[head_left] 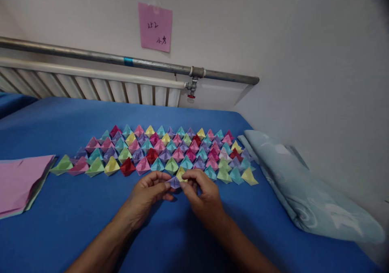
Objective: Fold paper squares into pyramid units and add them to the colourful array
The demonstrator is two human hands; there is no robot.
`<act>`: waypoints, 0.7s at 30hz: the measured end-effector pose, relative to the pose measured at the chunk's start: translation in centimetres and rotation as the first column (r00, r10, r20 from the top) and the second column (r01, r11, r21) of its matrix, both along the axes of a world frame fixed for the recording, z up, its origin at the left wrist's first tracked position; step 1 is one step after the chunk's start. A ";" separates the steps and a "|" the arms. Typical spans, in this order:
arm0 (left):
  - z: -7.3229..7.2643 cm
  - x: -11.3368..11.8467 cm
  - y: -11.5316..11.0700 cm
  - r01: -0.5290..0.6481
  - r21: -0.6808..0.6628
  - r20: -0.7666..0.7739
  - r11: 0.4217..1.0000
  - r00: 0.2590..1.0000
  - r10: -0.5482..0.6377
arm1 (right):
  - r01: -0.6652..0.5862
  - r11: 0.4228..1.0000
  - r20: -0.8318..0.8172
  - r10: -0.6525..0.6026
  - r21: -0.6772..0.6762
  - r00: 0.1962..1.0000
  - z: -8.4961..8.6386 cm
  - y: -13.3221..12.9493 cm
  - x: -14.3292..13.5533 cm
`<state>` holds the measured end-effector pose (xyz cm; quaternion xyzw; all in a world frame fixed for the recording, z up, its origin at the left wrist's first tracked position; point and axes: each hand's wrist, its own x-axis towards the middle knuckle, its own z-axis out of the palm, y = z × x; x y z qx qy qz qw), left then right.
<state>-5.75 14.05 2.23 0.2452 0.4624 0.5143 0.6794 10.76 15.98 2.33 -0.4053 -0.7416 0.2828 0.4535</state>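
Note:
Between my two hands is a small purple paper boat, pinched at its left end by my left hand and at its right end by my right hand. Just behind it, partly covered by my right fingers, stands a yellow paper boat in the front row. Several rows of folded paper boats in many colours spread across the blue cloth beyond my hands, among them a red boat to the left and a pale yellow boat at the right end.
A stack of coloured paper lies at the left on the blue sheet. Folded light-blue bedding rests at the right by the wall. Behind are a radiator, a metal pipe and a pink note.

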 end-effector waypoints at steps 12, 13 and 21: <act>-0.6 -0.4 -0.3 0.168 0.106 -0.257 0.980 0.957 -0.136 | -0.110 0.994 0.166 0.110 -0.010 0.980 0.0 -0.2 0.2; -0.6 -0.5 -0.3 0.176 0.147 -0.337 0.973 0.934 -0.118 | -0.123 0.992 0.178 0.126 -0.027 0.976 0.0 -0.2 0.2; -0.6 -1.2 -0.4 0.370 0.231 -0.709 0.900 0.697 -0.104 | -0.202 0.967 0.272 0.238 -0.153 0.932 -0.2 -0.5 0.1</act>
